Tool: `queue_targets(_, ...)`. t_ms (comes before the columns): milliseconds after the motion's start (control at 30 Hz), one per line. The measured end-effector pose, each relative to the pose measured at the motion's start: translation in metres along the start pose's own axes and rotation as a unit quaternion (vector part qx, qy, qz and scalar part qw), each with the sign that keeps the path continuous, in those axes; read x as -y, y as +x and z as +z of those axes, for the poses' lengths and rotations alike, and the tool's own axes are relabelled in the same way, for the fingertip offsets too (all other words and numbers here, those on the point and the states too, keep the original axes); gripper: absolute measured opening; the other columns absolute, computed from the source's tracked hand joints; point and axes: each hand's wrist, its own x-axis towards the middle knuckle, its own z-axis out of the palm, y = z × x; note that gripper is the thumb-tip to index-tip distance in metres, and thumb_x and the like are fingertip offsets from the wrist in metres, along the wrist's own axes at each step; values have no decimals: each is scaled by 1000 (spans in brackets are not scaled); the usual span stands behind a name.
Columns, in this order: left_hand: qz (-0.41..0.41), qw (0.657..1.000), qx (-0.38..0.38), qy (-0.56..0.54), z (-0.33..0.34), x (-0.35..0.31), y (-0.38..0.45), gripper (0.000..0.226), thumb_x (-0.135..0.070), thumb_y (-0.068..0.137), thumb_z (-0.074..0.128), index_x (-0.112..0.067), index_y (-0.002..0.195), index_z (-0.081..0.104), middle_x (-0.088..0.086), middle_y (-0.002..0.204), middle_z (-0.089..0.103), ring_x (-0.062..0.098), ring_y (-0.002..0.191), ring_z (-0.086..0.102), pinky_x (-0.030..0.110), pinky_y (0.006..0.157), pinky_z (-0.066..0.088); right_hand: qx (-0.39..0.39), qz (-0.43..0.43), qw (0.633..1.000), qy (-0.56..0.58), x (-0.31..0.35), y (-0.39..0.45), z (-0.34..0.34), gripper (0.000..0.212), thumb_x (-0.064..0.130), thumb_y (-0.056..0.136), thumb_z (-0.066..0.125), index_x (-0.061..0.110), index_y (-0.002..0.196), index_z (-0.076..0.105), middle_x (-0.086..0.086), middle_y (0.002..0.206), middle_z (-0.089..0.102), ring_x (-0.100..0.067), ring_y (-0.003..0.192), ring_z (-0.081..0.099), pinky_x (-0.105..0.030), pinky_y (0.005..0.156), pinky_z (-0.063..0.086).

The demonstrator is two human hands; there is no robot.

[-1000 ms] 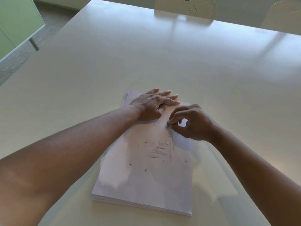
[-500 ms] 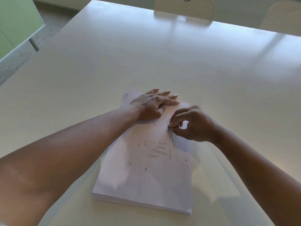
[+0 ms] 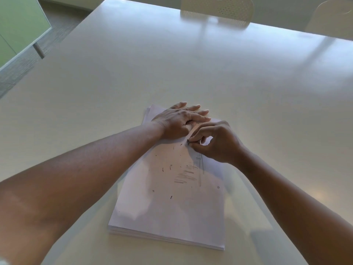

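- We see a stack of white paper (image 3: 172, 217) lying flat on the white table (image 3: 172, 64), on the side nearest to us, with its long side running away from us
- The left hand (image 3: 177, 121) rests palm down on the far end of the top sheet, its fingers straight and close together, pressing the paper flat; the fingertips reach the far edge of the stack
- The right hand (image 3: 215, 142) sits just beside the left one, over the far right part of the sheet, with its fingers curled; thumb and forefinger pinch a small dark object (image 3: 188, 142) that touches the paper
- We cannot tell what that object is, as it is tiny and mostly hidden by the fingers
- The right forefinger lies just beside the left thumb; whether they touch we cannot tell
- Nearer to us than the right hand, the top sheet bears faint grey pencil strokes (image 3: 187, 175): some short crosswise lines and a few longer ones running toward us
- Small dark flecks (image 3: 163, 169) lie scattered over the middle of the sheet, between the two forearms
- Both forearms are bare and come in from the near corners of the view
- At the far side of the table stand two pale chairs, one with a perforated back (image 3: 217, 8) and another (image 3: 332, 18) toward the right corner
- A green panel (image 3: 17, 27) stands on the floor off to the left
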Motion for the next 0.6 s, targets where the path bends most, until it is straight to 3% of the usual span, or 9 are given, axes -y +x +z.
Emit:
queue_targets(133, -9, 1000, 3, -4, 0, -1, 0, 58, -29, 99, 29, -39, 154, 43, -26, 163, 29, -7, 153, 12, 33, 128, 3, -76, 56, 995, -14, -7, 5, 0, 6, 2, 70, 81, 6, 73, 78, -1, 73, 73, -14, 59, 65, -33, 59, 55)
queue_targets(367, -4, 1000, 5, -3, -2, -2, -1, 55, -23, 102, 34, -46, 152, 44, -26, 163, 27, -5, 153, 11, 32, 128, 2, 40, -14, 999, 8, 7, 0, 0, 5, 6, 73, 81, 9, 75, 77, 1, 71, 72, -12, 61, 62, -26, 61, 53)
queue_targets(500, 8, 1000, -1, 10, -1, -2, -3, 55, -31, 101, 30, -40, 154, 42, -23, 164, 28, -3, 154, 13, 36, 129, 3, -14, 47, 999, -22, -8, -1, -18, 7, 7, 76, 81, 11, 79, 76, 4, 75, 70, -11, 63, 63, -29, 63, 55)
queue_targets(600, 7, 1000, -9, 12, 0, -3, -4, 52, -32, 104, 28, -40, 153, 44, -22, 164, 29, -1, 155, 14, 36, 129, 5, 1, 72, 994, -85, -17, -2, -23, 8, 12, 81, 79, 18, 86, 76, 11, 81, 66, -11, 69, 60, -36, 63, 56)
